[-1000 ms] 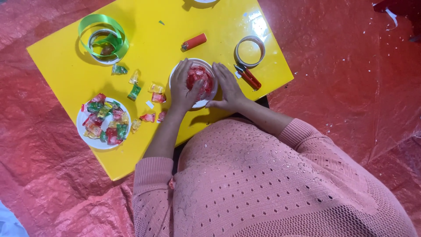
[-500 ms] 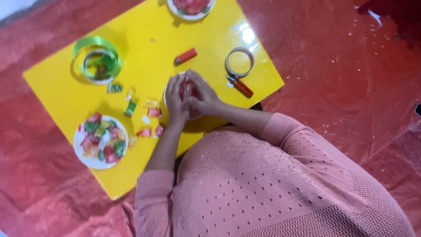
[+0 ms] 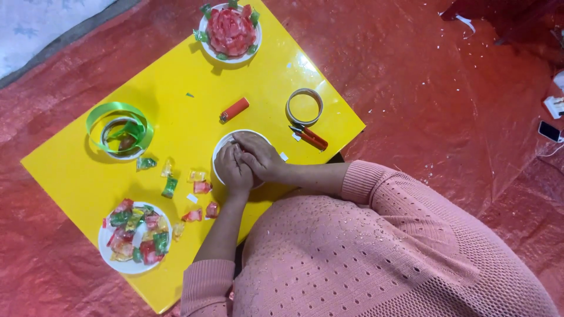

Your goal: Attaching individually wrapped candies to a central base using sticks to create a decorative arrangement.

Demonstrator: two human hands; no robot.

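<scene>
Right now both hands, left hand (image 3: 234, 170) and right hand (image 3: 261, 157), sit cupped together over the white plate (image 3: 221, 154) mid yellow worktop (image 3: 176, 76), grip pressed down on whatever's under them, hidden. Loose candies (image 3: 201, 187) just left of it; red snips (image 3: 309, 136), tape ring (image 3: 305, 106), red lighter (image 3: 235, 109) nearby.

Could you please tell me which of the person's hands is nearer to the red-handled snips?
The right hand; it lies just beside the red-handled snips, while the left hand sits behind it, farther off.

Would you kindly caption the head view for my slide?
Both hands, left hand and right hand, pressed together over a white plate on a yellow table.
</scene>
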